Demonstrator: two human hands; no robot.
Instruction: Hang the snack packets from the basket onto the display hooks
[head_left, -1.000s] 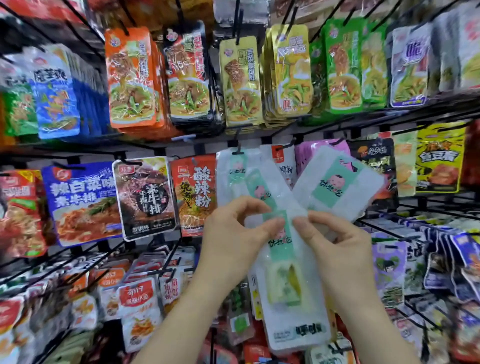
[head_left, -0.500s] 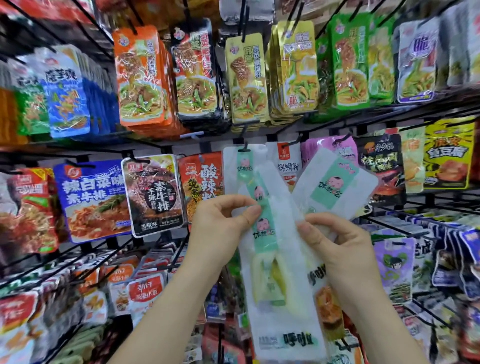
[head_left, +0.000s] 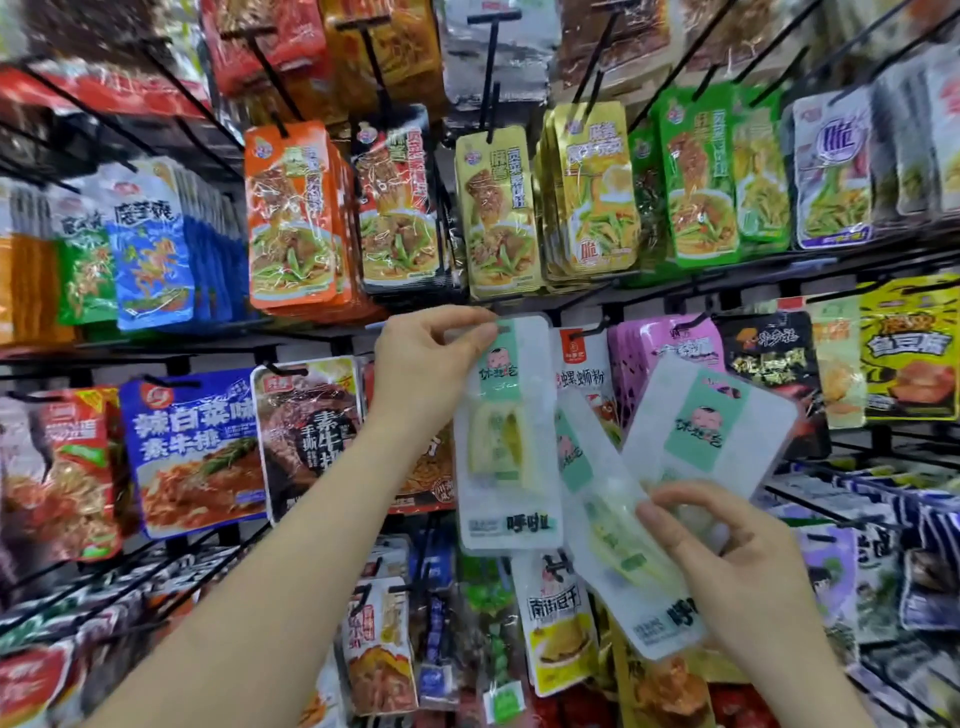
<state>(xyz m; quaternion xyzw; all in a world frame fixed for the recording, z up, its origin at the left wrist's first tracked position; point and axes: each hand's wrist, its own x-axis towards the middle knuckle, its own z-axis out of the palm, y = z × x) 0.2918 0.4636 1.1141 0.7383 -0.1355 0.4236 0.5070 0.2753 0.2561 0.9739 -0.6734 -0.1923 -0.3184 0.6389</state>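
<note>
My left hand (head_left: 426, 358) pinches the top edge of a white snack packet with a mint-green label (head_left: 506, 436), held upright at the black hook rail of the middle row. Whether its hole is on a hook is hidden by my fingers. My right hand (head_left: 727, 561) grips two more of the same white packets fanned out: one (head_left: 618, 525) tilting down, another (head_left: 706, 426) leaning up and right. The basket is not in view.
Black wire hooks carry hanging packets in rows: orange (head_left: 291, 218) and yellow (head_left: 493, 208) ones above, a blue one (head_left: 192, 452) and a dark one (head_left: 306, 441) to the left, purple (head_left: 660, 348) and black (head_left: 769, 358) ones behind my right hand. More packets hang below.
My left hand has lifted one white packet away from the bunch up to the middle hook rail. My right hand has dropped lower and right, keeping the other two.
</note>
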